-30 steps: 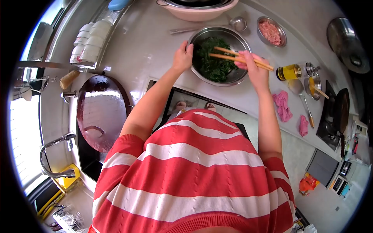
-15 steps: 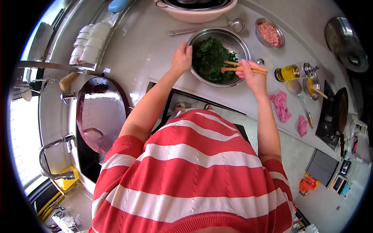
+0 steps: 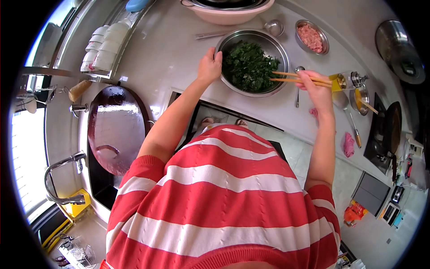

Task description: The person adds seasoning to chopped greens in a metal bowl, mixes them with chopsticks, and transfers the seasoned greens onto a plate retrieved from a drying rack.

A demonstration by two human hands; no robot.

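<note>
From where I stand, the large metal bowl sits on the tabletop, dark chopped greens heaped inside. The left hand grips its left rim. The right hand, fingers wrapped around a pair of wooden chopsticks, is just right of the bowl, with the tips reaching over its right rim to the edge of the greens. A small spoon lies between bowl and right hand. On the far side rests a ladle; farther right, a smaller bowl holds pinkish minced meat. An oil bottle stands right of the chopsticks, and a pink cloth lies nearer, at right.
</note>
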